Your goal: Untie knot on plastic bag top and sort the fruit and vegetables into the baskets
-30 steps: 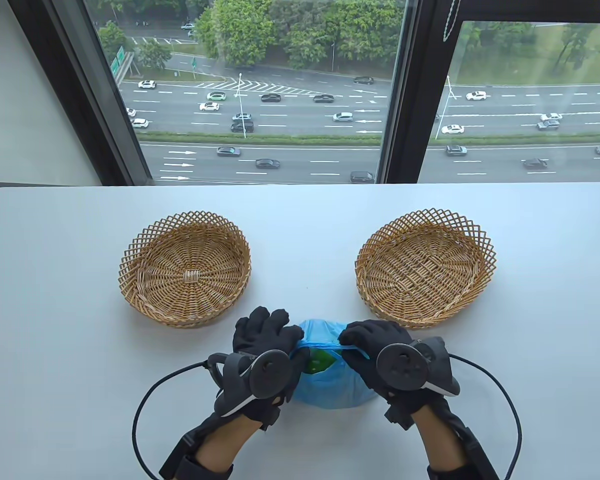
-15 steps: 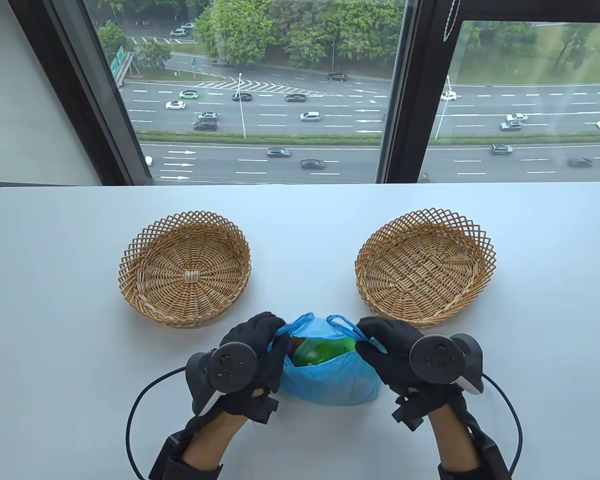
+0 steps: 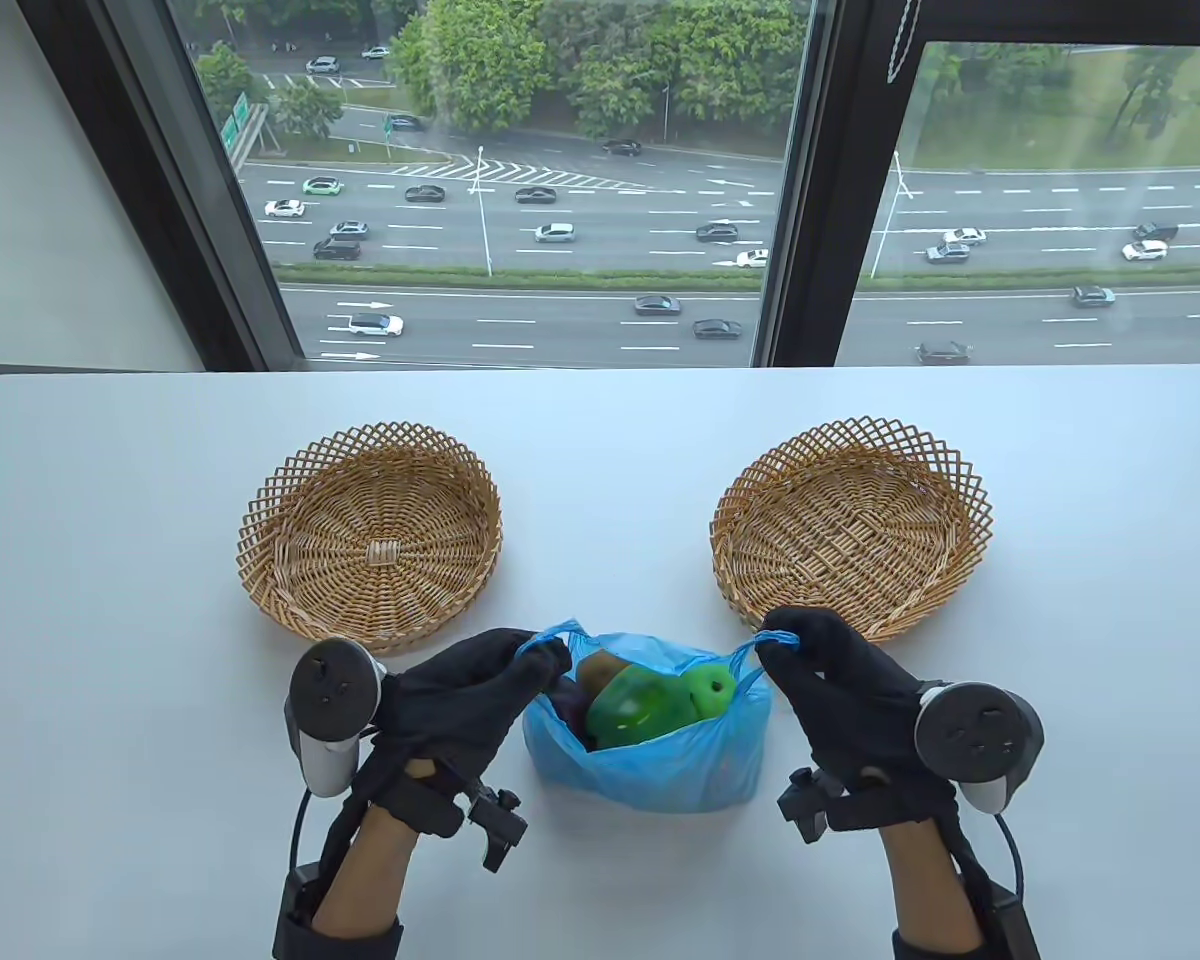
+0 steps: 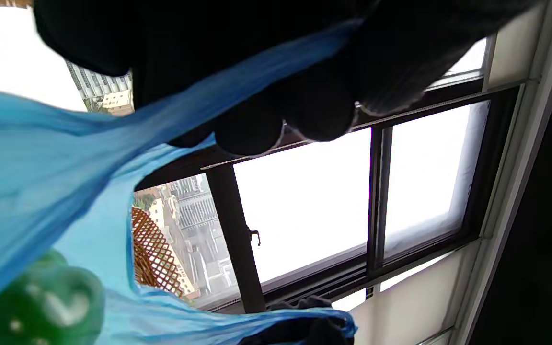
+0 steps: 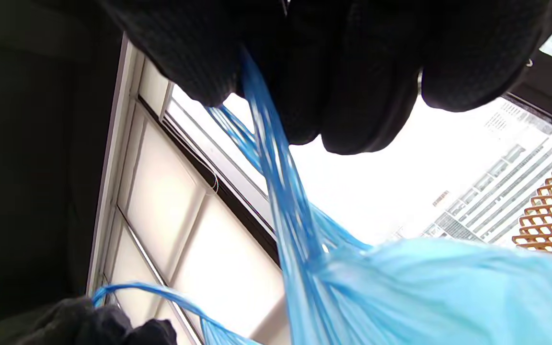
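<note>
A blue plastic bag (image 3: 650,765) stands near the table's front edge, its mouth pulled wide. My left hand (image 3: 520,665) pinches its left handle (image 3: 550,637), and my right hand (image 3: 795,645) pinches the right handle (image 3: 772,640). Inside I see a green pepper (image 3: 632,708), a green apple (image 3: 710,692), a brownish fruit (image 3: 598,668) and something purple (image 3: 566,703). The left wrist view has the blue bag (image 4: 36,158) stretched under the fingers (image 4: 304,110) and the pepper (image 4: 41,302). The right wrist view has the handle strands (image 5: 276,177) gripped by the fingers (image 5: 352,96).
Two shallow wicker baskets sit beyond the bag: the left basket (image 3: 290,500) at left and the right basket (image 3: 960,480) at right, both holding nothing. The white table (image 3: 600,440) ends at a window behind them. Glove cables trail by the wrists.
Both hands have drawn apart with the handles, the left going left and the right going right. The knot is gone and the bag's mouth has spread, showing the produce.
</note>
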`<state>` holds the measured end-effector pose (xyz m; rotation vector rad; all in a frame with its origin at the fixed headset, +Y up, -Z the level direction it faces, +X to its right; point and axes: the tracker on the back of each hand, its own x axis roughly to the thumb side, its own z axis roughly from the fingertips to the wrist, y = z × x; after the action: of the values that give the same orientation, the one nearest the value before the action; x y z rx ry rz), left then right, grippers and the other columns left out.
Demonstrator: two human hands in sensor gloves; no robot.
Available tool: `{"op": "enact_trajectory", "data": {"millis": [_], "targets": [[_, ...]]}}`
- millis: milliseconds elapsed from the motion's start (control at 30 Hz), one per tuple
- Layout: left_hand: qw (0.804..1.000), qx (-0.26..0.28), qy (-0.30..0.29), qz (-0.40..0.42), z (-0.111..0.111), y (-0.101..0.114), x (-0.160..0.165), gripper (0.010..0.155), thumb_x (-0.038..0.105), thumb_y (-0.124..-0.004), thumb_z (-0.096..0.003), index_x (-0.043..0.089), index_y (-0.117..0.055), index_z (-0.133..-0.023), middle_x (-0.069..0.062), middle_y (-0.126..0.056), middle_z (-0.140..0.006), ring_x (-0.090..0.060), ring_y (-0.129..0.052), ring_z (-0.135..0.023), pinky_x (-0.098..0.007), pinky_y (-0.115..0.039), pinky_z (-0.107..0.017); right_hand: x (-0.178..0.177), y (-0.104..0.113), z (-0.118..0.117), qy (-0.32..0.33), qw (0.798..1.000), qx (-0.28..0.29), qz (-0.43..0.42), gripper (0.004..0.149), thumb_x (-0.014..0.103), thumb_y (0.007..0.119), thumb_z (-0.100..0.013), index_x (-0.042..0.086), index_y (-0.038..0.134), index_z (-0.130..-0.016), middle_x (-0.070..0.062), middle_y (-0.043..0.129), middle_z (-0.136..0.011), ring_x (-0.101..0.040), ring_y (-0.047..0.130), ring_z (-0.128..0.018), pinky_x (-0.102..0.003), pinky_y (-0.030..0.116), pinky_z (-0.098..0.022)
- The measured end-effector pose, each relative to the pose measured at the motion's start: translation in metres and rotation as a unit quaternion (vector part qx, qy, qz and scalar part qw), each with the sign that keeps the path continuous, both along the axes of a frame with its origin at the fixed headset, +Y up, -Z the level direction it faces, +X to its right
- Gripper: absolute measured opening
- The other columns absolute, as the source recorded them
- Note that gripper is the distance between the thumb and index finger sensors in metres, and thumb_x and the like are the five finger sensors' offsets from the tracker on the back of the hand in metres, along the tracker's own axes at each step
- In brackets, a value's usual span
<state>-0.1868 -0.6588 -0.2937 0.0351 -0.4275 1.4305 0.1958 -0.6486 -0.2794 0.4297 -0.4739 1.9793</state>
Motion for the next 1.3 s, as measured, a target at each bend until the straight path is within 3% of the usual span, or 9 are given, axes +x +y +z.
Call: {"op": "enact_trajectory", "data": {"millis": [33,200,300,567,733,933,1033,1200,1300], "targets": [[1.0,0.003,0.007,-0.001,0.0,0.0,-0.002,0.039,0.049,-0.083,-0.0485,0.018,-0.097,-0.067,-0.009,-0.098,-0.086,-0.039,-0.095,-0.073,-0.063,-0.07,-0.058,0.002,0.0,0.0,0.0,1.0,0.001,-0.004,0.037,0.036,0.083,-0.057,0.018,0.081,-0.089,-0.009,0.097,-0.075,-0.032,0.103,-0.054,-0.057,0.082,-0.045],[0.974,0.081,0.194,-0.08,0.005,0.006,-0.022,0.039,0.053,-0.083,-0.0468,0.019,-0.099,-0.06,-0.008,-0.096,-0.088,-0.038,-0.095,-0.073,-0.062,-0.071,-0.057,0.014,0.001,0.001,-0.075,0.996,0.009,0.053,0.039,0.035,0.084,-0.056,0.014,0.08,-0.089,-0.006,0.098,-0.067,-0.026,0.104,-0.046,-0.054,0.084,-0.042],[0.952,0.095,0.259,-0.131,0.006,0.006,-0.032,0.039,0.052,-0.083,-0.047,0.018,-0.101,-0.057,-0.01,-0.096,-0.088,-0.04,-0.094,-0.074,-0.063,-0.07,-0.057,0.024,-0.001,-0.002,-0.09,0.994,-0.013,0.064,0.051,0.032,0.085,-0.056,0.01,0.073,-0.101,-0.002,0.097,-0.06,-0.024,0.102,-0.042,-0.053,0.083,-0.041],[0.864,0.052,0.332,-0.374,0.001,-0.01,-0.042,0.039,0.047,-0.083,-0.0473,0.014,-0.103,-0.051,-0.01,-0.1,-0.084,-0.039,-0.097,-0.069,-0.061,-0.073,-0.055,0.042,-0.012,-0.014,-0.126,0.963,-0.109,0.211,0.049,0.03,0.085,-0.058,0.01,0.075,-0.102,-0.003,0.098,-0.052,-0.021,0.101,-0.035,-0.051,0.084,-0.038],[0.843,0.053,0.336,-0.416,-0.003,-0.016,-0.039,0.039,0.047,-0.084,-0.0469,0.013,-0.103,-0.051,-0.01,-0.101,-0.082,-0.038,-0.098,-0.066,-0.061,-0.074,-0.054,0.039,-0.023,-0.023,-0.111,0.951,-0.156,0.242,0.049,0.028,0.085,-0.058,0.01,0.075,-0.102,-0.003,0.098,-0.052,-0.021,0.1,-0.035,-0.051,0.083,-0.038],[0.829,0.018,0.301,-0.472,-0.009,-0.028,-0.032,0.039,0.048,-0.085,-0.0467,0.014,-0.104,-0.054,-0.01,-0.102,-0.08,-0.037,-0.099,-0.063,-0.061,-0.075,-0.053,0.036,-0.037,-0.032,-0.09,0.922,-0.225,0.301,0.049,0.029,0.085,-0.058,0.01,0.075,-0.102,-0.003,0.097,-0.054,-0.023,0.101,-0.037,-0.052,0.083,-0.039],[0.836,0.002,0.284,-0.469,-0.008,-0.029,-0.031,0.048,0.05,-0.085,-0.0467,0.016,-0.099,-0.077,-0.013,-0.095,-0.09,-0.038,-0.097,-0.067,-0.061,-0.073,-0.054,0.037,-0.037,-0.031,-0.08,0.913,-0.252,0.312,0.057,0.036,0.084,-0.059,0.009,0.068,-0.107,-0.009,0.095,-0.072,-0.032,0.1,-0.052,-0.056,0.079,-0.044],[0.87,0.07,0.324,-0.365,0.006,-0.008,-0.033,0.064,0.054,-0.083,-0.0465,0.018,-0.081,-0.099,-0.017,-0.079,-0.104,-0.041,-0.091,-0.073,-0.064,-0.07,-0.057,0.054,-0.016,-0.019,-0.036,0.95,-0.233,0.203,0.075,0.047,0.086,-0.058,0.008,0.057,-0.115,-0.026,0.073,-0.104,-0.048,0.087,-0.076,-0.063,0.072,-0.051],[0.865,0.134,0.345,-0.339,0.019,0.007,-0.025,0.067,0.055,-0.082,-0.0469,0.02,-0.074,-0.103,-0.018,-0.07,-0.107,-0.038,-0.085,-0.074,-0.065,-0.066,-0.058,0.063,0.001,-0.005,-0.031,0.967,-0.197,0.158,0.083,0.052,0.087,-0.056,0.006,0.054,-0.116,-0.03,0.064,-0.11,-0.057,0.079,-0.083,-0.069,0.067,-0.054]]}}
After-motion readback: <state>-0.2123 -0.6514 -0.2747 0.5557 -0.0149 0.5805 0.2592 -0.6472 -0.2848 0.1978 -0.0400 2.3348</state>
